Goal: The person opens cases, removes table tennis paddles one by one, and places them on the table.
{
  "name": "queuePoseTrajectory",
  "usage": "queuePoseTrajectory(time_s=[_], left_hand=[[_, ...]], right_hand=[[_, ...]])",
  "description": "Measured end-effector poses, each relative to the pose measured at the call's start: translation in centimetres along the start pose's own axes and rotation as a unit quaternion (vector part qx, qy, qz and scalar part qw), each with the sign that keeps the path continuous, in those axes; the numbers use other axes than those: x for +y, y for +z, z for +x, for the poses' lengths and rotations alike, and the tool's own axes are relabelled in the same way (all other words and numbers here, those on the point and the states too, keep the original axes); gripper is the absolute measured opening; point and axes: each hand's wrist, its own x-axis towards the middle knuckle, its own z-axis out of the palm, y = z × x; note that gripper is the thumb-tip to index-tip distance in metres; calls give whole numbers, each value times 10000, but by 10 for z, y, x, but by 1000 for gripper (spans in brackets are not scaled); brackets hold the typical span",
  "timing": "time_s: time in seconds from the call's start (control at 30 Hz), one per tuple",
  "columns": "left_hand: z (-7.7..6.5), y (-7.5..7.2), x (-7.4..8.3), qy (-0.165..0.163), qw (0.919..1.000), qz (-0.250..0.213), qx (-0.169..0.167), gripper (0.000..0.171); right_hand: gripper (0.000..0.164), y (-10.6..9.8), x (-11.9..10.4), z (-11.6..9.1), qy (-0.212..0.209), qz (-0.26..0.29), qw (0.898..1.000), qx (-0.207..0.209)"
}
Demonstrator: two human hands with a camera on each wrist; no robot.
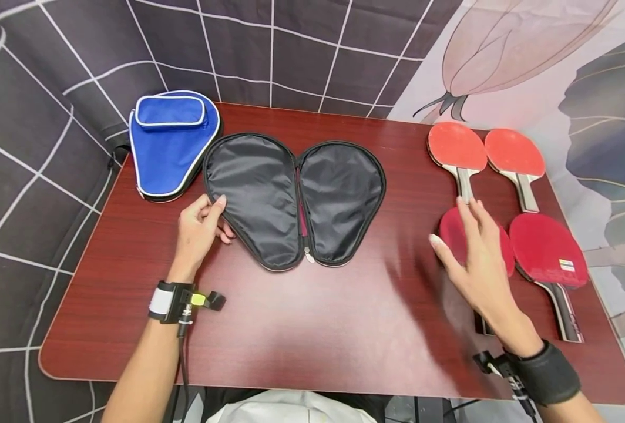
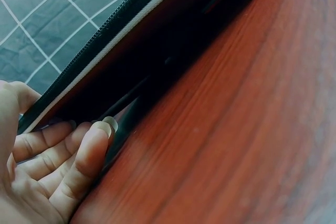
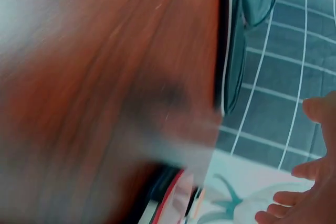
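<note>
A black-lined table tennis paddle case lies unzipped and spread flat, its zipper pull at the front of the fold. My left hand pinches its left edge, thumb on top; in the left wrist view the fingers reach beneath the zippered rim. Over on the right, my right hand hovers with spread fingers, holding nothing. Below it is a dark red paddle, partly hidden by the hand. An orange-red paddle lies just beyond the fingertips, its handle pointing toward them.
Another orange-red paddle and a red paddle with a small label lie farther right. A blue paddle case with white piping rests at the back left. The brown table meets a gridded cloth behind.
</note>
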Motion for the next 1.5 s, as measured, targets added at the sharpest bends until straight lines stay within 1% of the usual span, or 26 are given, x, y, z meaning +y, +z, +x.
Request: queuePoseTrajectory(time_s=[0.2,0.27,0.4,0.53,0.63,0.73,0.8,0.87,0.97,1.07,1.2,1.27,1.33,1.43,1.47,1.5], left_hand=[[-3,3,17,10,10000,7,-67,34],[-3,4,19,-38,9999,42,-125,34],[0,3,12,-157,9997,25,-163,34],[2,0,3,-123,9999,40,-40,36],[1,-1,0,-103,9999,65,-24,38],[0,-1,-2,-107,9999,85,-14,39],[-1,-1,-3,-106,9999,88,18,40],[0,-1,-3,-78,9999,106,32,41],[1,-2,-2,-48,10000,-29,24,44],[2,-1,0,26,9994,-354,-40,47],[4,1,2,102,9956,-913,-175,45],[5,1,3,89,9932,-1128,-274,43],[6,0,5,77,9908,-1302,-354,41],[9,0,10,114,9893,-1386,-442,40],[10,0,13,152,9892,-1381,-463,40],[11,0,16,193,9891,-1376,-483,39]], right_hand=[[81,30,-10,21,259,151,9979,-575],[82,38,-10,28,406,171,9964,-729],[79,51,-13,43,881,239,9914,-933],[75,68,-19,63,1418,431,9852,-866],[75,83,-19,79,1802,764,9765,-898],[78,95,-15,92,2140,1169,9636,-1096],[76,102,-12,98,2328,1398,9552,-1176],[69,106,-9,103,2414,1524,9515,-1148],[50,110,-6,106,2431,1597,9511,-1035],[36,111,-3,108,2423,1686,9500,-1022],[32,109,1,109,2507,1812,9436,-1184],[30,106,2,110,2609,2028,9351,-1283],[29,104,4,112,2707,2330,9233,-1414],[24,101,7,114,2833,2841,9023,-1574],[23,101,7,115,2859,2941,8976,-1616],[23,101,7,115,2856,3000,8950,-1658]])
